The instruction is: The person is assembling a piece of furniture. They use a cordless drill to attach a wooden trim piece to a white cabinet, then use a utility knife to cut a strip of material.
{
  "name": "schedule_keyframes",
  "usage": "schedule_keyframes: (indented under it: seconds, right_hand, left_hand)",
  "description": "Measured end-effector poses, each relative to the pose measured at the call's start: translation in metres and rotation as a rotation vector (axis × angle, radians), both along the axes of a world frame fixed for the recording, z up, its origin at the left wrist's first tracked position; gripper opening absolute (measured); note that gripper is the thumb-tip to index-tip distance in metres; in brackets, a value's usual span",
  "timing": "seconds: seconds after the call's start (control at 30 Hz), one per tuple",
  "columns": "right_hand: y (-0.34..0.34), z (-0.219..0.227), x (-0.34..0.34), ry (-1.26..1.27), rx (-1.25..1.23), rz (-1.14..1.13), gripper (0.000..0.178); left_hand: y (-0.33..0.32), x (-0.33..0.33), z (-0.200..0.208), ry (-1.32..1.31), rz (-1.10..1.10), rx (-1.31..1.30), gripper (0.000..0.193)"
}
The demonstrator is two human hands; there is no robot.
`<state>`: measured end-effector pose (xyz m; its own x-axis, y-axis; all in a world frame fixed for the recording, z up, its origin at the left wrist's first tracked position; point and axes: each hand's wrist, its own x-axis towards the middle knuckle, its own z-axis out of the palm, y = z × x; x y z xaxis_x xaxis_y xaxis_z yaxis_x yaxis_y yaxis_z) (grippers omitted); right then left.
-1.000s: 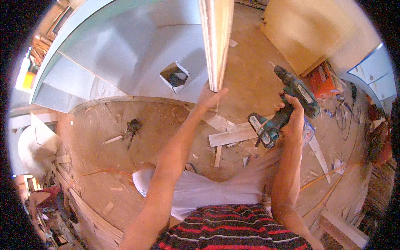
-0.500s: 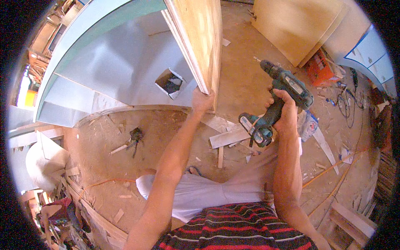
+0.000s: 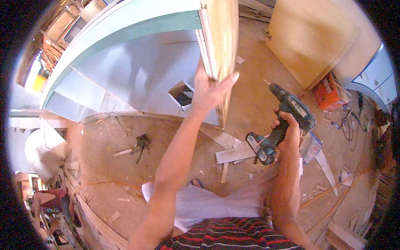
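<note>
**Gripping a plywood panel, holding up a drill**

Head view: clamping the left hand (image 3: 211, 93) around the lower part of an upright plywood panel (image 3: 228, 46), thumb laid across the pale face on its right and the other fingers mostly hidden behind the edge. Gripping the handle of a black-and-teal cordless drill (image 3: 296, 109) in the right hand (image 3: 288, 131), well apart from the left. Aiming the drill bit (image 3: 266, 82) up and leftward, to the right of the panel and not touching it. Curling the fingers near the trigger; unable to tell whether pressing it.

Facing a curved light-blue unit (image 3: 121, 62), meeting the panel at its right end; unable to tell whether fastened there. Looking past the left wrist to an open white carton (image 3: 178, 91) on the blue surface, partly covered by that wrist, with dark contents too blurred to name.

Looking down on a brown floor (image 3: 125, 166), with wood scraps (image 3: 230, 155) heaped loosely between the forearms and, farther left, a dark object (image 3: 142, 143) beside a pale stick, too unclear to identify. Wearing a dark shirt (image 3: 225, 233) with red and white stripes, over pale trousers (image 3: 204, 204).

Beyond the drill, facing a large plywood sheet (image 3: 310, 37) at upper right, with a red-orange box (image 3: 326, 91) near its lower corner and a dark cable (image 3: 352, 125) looped close by.
</note>
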<state>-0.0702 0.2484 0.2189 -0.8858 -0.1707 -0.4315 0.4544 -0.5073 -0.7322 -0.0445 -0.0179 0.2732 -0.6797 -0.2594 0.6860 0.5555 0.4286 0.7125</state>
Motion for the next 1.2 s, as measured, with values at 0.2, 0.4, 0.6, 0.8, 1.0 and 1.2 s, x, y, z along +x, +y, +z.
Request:
schedule_keyframes:
  seconds: [0.2, 0.4, 0.6, 0.8, 1.0, 1.2]
  right_hand:
    - [0.002, 0.005, 0.005, 0.056, 0.064, 0.043, 0.027]
    - [0.012, 0.012, 0.005, 0.032, 0.031, -0.013, 0.022]
    - [0.007, 0.013, 0.007, 0.029, 0.091, -0.004, 0.013]
    - [0.0, 0.011, 0.005, -0.026, 0.113, -0.003, 0.023]
    - [0.004, 0.004, -0.003, 0.052, 0.097, -0.057, 0.024]
    - [-0.006, 0.017, 0.005, -0.015, 0.129, -0.038, 0.024]
  left_hand:
    - [0.0, -0.002, 0.085, -0.131, 0.158, 0.048, 0.04]
    - [0.006, -0.001, 0.082, -0.073, 0.111, 0.183, 0.037]
    - [0.003, -0.005, 0.075, -0.034, 0.146, 0.153, 0.04]
    - [-0.049, -0.002, 0.045, -0.119, -0.276, 0.239, 0.057]
    - [-0.189, -0.02, -0.166, -0.915, 0.411, -0.353, 0.037]
    - [-0.267, 0.001, -0.312, -0.998, 0.541, -0.985, 0.02]
